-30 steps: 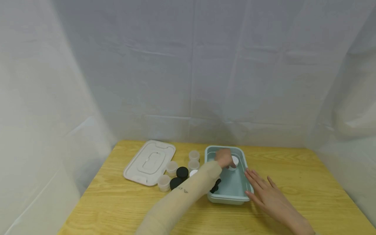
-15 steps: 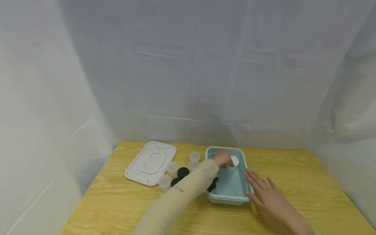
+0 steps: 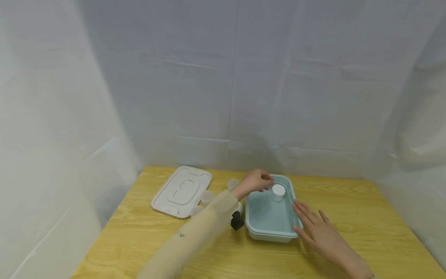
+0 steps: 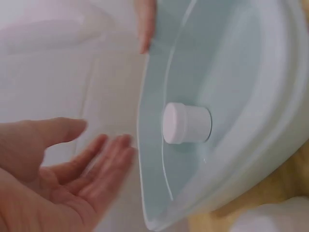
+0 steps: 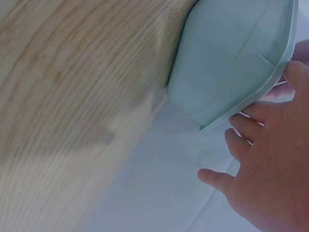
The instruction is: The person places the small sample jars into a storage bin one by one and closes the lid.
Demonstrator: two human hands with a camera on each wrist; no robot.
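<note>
Left hand (image 3: pixel 256 180) now lifted off the small white jar (image 3: pixel 278 192), fingers loose and empty, just outside the far left rim of the green tub (image 3: pixel 270 228). Jar left standing alone inside the tub, just right of those fingertips. Black lids once inside now gone; one black piece (image 3: pixel 237 223) outside by the sleeve. Right hand (image 3: pixel 315 228) flat, fingers straight against the tub's right wall.

Left wrist view: open palm (image 4: pixel 63 188), jar (image 4: pixel 186 123) capped. Right wrist view: fingertips (image 5: pixel 241 128) touching the rim.
</note>
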